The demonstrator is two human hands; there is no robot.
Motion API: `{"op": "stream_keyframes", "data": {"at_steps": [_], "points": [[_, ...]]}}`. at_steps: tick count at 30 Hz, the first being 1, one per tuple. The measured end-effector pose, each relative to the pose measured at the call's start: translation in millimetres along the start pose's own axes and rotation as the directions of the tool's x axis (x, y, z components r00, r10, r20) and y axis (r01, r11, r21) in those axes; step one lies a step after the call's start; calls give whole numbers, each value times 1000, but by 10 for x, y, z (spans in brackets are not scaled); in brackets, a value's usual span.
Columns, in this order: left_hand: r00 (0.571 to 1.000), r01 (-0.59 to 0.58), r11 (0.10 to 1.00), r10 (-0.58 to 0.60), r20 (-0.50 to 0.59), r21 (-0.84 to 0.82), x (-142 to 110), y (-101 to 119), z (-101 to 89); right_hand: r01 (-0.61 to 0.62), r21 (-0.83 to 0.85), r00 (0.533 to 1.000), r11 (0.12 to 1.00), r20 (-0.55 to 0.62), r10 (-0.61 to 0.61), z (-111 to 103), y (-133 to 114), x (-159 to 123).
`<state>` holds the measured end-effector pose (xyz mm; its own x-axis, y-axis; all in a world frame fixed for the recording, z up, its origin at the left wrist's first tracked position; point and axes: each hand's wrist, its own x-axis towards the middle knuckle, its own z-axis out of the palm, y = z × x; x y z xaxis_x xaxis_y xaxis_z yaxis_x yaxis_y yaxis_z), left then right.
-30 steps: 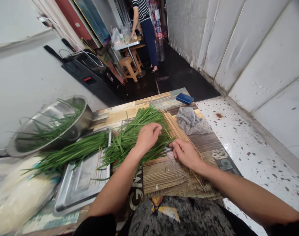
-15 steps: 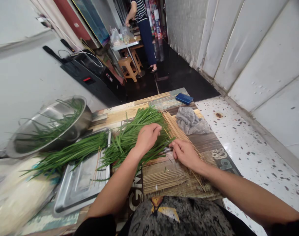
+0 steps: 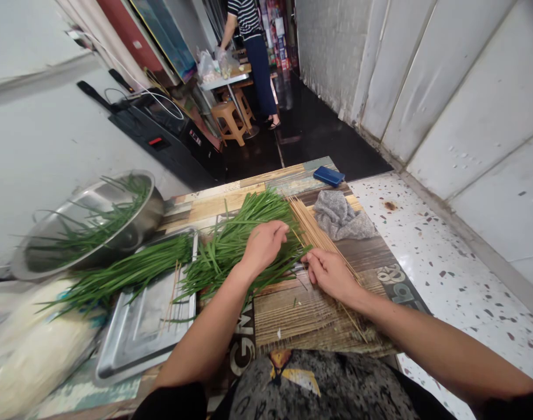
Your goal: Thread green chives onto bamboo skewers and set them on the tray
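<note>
A loose heap of long green garlic chives (image 3: 244,224) lies on the wood-patterned table. My left hand (image 3: 266,245) is closed over the right part of this heap, thumb against the curled fingers, gripping chives; its fingertips are partly hidden. Just right of it, my right hand (image 3: 330,271) pinches the ends of a few chives between thumb and forefinger. Whether a stick is in that pinch I cannot tell. Thin bamboo skewers (image 3: 314,227) lie in a bundle beside the heap, running behind and under my right hand.
A metal tray (image 3: 139,338) at left carries more chives and a few skewers. Behind it stands a steel bowl (image 3: 147,216) of chives. A plastic bag of pale food (image 3: 38,356), a grey cloth (image 3: 340,216) and a blue box (image 3: 328,175) lie around. A person (image 3: 260,64) stands at a far table.
My hands and the chives look the same. In the background, the other person's arm has reached lower towards the bags on the far table.
</note>
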<state>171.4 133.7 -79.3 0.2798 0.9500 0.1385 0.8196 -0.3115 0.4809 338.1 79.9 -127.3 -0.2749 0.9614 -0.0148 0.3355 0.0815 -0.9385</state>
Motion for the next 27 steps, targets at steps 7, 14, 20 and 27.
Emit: {"op": "stream_keyframes", "data": {"at_steps": [7,14,20,27], "points": [[998,-65,997,66,18,-43,-14,-45,3,-13,29,1000,999,-2,13,7,11,8],[1000,3,986,-2,6,-169,-5,-131,10,-1,33,1000,999,-5,1,14,21,4],[997,57,974,-65,-29,-219,2,-104,-9,8,34,1000,999,-10,-7,2,3,-2],[996,45,982,-58,-66,-185,6,-75,-9,19,42,1000,999,-4,-19,16,22,-5]]}}
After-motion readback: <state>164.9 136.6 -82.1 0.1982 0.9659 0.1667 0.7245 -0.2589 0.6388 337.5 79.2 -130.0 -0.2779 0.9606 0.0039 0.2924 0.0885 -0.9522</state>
